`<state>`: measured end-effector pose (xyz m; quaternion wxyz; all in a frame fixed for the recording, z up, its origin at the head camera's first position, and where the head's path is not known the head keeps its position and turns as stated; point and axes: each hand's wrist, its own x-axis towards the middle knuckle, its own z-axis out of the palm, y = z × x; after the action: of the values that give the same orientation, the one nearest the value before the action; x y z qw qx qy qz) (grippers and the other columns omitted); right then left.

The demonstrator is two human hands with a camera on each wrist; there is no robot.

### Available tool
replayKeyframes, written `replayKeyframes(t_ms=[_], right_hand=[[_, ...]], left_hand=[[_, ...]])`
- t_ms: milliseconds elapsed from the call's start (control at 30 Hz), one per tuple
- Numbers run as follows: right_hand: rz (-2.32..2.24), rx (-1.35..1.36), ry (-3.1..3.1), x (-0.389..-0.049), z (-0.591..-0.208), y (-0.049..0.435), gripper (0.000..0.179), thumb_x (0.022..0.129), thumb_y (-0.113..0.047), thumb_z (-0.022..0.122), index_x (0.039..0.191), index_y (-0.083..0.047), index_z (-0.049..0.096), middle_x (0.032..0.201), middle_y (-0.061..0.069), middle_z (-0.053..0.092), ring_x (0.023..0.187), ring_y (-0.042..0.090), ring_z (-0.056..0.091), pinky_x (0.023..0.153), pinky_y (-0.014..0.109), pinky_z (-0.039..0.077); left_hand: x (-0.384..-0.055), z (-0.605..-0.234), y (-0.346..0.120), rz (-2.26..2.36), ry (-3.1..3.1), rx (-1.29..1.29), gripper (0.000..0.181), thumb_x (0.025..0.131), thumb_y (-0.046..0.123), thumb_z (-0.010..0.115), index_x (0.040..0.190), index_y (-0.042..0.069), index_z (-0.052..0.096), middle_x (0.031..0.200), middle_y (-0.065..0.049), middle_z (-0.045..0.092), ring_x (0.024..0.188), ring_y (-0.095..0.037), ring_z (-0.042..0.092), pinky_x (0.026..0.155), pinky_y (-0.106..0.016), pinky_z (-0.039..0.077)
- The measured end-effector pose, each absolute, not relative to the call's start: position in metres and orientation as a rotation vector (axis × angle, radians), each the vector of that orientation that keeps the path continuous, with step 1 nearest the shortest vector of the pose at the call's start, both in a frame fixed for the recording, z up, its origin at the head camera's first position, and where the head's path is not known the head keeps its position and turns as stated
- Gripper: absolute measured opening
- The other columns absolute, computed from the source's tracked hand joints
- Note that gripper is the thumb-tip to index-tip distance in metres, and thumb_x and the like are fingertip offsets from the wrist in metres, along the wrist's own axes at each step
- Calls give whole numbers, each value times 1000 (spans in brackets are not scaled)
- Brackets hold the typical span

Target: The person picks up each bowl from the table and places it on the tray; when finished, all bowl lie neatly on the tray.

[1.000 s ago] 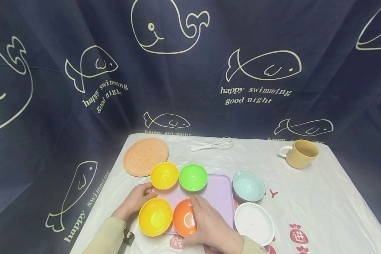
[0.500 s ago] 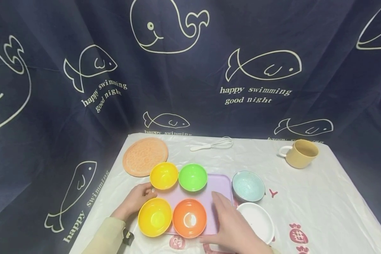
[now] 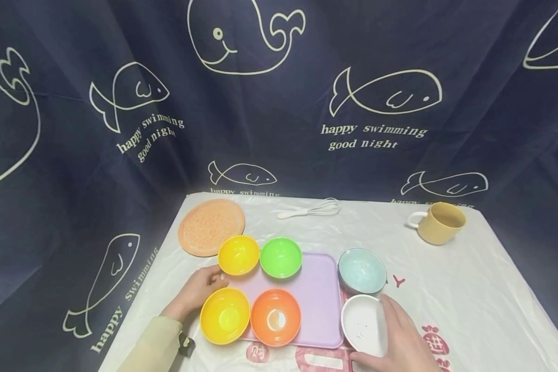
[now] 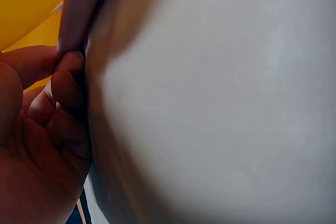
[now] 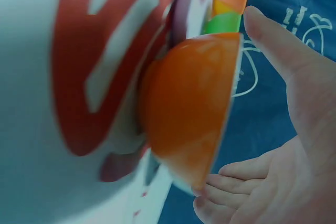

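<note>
My left hand (image 3: pixel 196 293) pinches the left edge of a light purple tray (image 3: pixel 320 297); in the left wrist view, the thumb and curled fingers (image 4: pixel 68 85) meet at its rim. On the tray stand a yellow bowl (image 3: pixel 238 256), a green bowl (image 3: pixel 281 257), a second yellow bowl (image 3: pixel 225 315) and an orange bowl (image 3: pixel 276 317). Right of the tray, my right hand (image 3: pixel 402 338) spreads its thumb and fairly straight fingers around a bowl, white inside (image 3: pixel 361 321) and orange outside (image 5: pixel 189 106). Whether the fingertips touch its rim, I cannot tell.
Behind that bowl stands a light blue bowl (image 3: pixel 362 271). A round orange mat (image 3: pixel 211 227) lies back left, and a white whisk (image 3: pixel 311 209) at the back. A tan mug (image 3: pixel 440 223) stands back right. Dark printed curtains (image 3: pixel 279 113) hang behind the table.
My right hand has left the orange bowl, which stays on the tray, and has moved right to the white-lined bowl. The left hand keeps its place at the tray.
</note>
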<state>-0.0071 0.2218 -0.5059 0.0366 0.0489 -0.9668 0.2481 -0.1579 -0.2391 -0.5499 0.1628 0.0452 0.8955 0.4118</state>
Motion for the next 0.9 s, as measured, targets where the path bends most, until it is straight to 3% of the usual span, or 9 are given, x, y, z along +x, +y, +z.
replayKeyframes(t_ms=[200, 500, 800, 900], right_hand=[[811, 135, -2922, -2, -521, 229, 137, 52, -70, 94, 148, 9, 37, 139, 29, 52, 120, 47, 56, 90, 65, 49], [821, 126, -2811, -1, -531, 226, 131, 47, -57, 101, 146, 7, 44, 134, 24, 55, 113, 39, 60, 84, 61, 52], [842, 88, -2837, 1, -528, 224, 131, 48, -58, 100, 149, 2, 42, 138, 21, 53, 110, 39, 62, 82, 60, 53], [841, 97, -2826, 1, -524, 221, 129, 47, -58, 101, 149, -4, 45, 138, 15, 55, 111, 31, 60, 83, 51, 53]], left_hand=[[-158, -551, -239, 1181, 2543, 115, 45, 97, 20, 74, 141, 20, 65, 67, 0, 56, 63, -17, 54, 65, -32, 46], [-156, -551, -238, 1189, 2555, 110, 43, 97, 19, 74, 140, 18, 66, 68, 0, 54, 64, -17, 52, 64, -32, 45], [-156, -550, -237, 1187, 2562, 111, 41, 97, 17, 74, 138, 19, 67, 67, 0, 53, 64, -17, 52, 65, -33, 45], [-156, -550, -237, 1189, 2560, 106, 42, 97, 17, 74, 138, 18, 67, 68, 0, 53, 64, -17, 52, 65, -33, 45]])
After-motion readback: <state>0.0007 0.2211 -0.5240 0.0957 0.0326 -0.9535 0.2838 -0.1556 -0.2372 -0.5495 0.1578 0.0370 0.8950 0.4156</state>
